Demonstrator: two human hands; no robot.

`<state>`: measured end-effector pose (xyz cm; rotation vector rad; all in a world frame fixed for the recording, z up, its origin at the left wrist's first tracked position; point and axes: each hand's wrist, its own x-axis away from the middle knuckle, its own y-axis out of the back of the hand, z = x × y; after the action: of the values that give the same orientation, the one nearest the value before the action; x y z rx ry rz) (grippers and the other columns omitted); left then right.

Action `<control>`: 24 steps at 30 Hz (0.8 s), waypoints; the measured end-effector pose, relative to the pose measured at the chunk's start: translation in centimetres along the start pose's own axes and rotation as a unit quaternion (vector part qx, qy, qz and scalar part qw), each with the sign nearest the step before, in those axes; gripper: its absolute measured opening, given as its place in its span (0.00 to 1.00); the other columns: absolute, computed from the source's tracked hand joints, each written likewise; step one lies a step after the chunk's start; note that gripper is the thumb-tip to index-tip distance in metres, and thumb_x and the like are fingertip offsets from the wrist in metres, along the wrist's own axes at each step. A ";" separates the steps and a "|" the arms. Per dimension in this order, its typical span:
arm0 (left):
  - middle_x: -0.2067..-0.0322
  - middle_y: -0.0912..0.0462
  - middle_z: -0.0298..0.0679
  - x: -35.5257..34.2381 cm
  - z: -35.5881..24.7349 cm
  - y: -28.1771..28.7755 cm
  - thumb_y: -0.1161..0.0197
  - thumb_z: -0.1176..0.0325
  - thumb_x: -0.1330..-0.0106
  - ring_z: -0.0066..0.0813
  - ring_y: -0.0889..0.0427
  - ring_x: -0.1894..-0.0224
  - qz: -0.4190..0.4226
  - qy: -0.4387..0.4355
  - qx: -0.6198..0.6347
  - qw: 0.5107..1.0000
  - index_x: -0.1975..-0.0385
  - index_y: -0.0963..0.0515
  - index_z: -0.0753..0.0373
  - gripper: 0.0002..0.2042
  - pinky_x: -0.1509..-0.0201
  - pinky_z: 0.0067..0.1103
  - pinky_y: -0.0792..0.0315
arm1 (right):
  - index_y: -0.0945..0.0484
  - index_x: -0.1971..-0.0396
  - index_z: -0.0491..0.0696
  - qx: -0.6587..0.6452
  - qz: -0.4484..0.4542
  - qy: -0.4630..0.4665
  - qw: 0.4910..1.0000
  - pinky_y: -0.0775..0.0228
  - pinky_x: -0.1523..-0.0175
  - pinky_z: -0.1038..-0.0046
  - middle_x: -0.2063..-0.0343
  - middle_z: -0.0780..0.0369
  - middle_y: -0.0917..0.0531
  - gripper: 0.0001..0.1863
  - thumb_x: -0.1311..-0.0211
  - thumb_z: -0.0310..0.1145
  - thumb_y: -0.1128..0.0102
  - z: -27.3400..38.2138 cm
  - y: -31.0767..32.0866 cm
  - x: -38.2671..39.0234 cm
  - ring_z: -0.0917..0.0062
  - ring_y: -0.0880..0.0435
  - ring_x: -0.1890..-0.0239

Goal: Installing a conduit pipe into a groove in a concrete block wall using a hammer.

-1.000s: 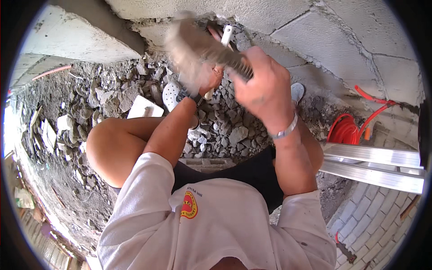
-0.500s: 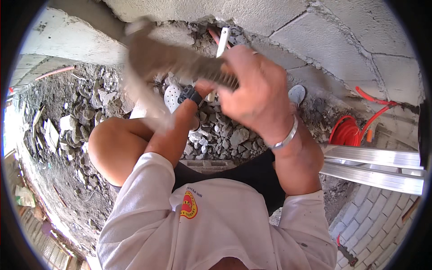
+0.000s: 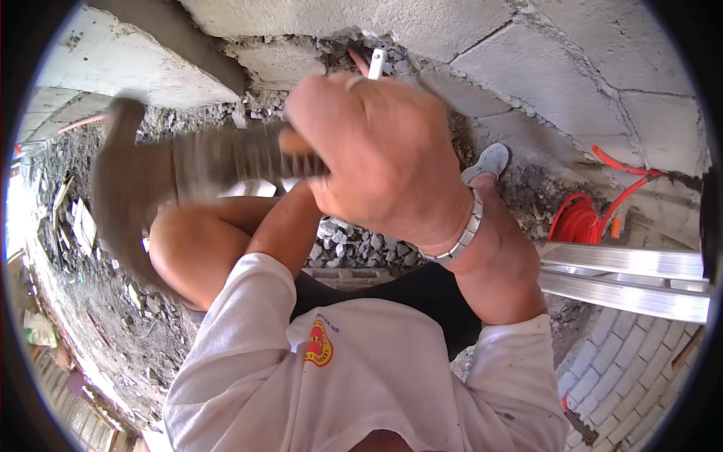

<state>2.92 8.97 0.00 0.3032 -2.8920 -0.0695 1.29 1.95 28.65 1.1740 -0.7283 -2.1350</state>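
My right hand (image 3: 384, 154) is wrapped round the ribbed grip of a claw hammer (image 3: 218, 164), raised close to the camera and blurred by motion. The hammer's head lies to the left, over my bent left knee (image 3: 192, 248). My left forearm (image 3: 282, 226) reaches forward beneath the right hand, which hides my left hand and its fingers. Past my right hand, the end of a white bar with a hole (image 3: 377, 64) sticks up by the broken foot of the wall. The rest of the bar is covered.
A grey block wall (image 3: 467, 38) rises ahead. Broken stones (image 3: 350, 245) lie between my legs, with more rubble at left. At right are a coil of red conduit (image 3: 576, 220) and an aluminium ladder (image 3: 625, 275). My right foot wears a light clog (image 3: 493, 162).
My right hand has swung the hammer left and closer to the camera. My left hand, partly seen beside the white bar before, is now covered by the right.
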 end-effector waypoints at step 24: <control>0.82 0.21 0.45 -3.8 1.2 -2.2 0.41 0.51 0.38 0.38 0.20 0.76 0.017 0.123 -0.167 0.978 0.73 0.25 0.75 0.25 0.70 0.30 0.28 | 0.29 0.79 0.41 0.052 -0.087 -0.416 0.903 0.33 0.72 0.63 0.84 0.52 0.24 0.19 0.48 0.41 0.33 -11.7 5.6 15.7 0.54 0.24 0.78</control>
<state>6.70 7.67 -2.21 0.1839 -2.5804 -0.4721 5.91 -15.14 18.63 0.3141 -1.1307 -2.7853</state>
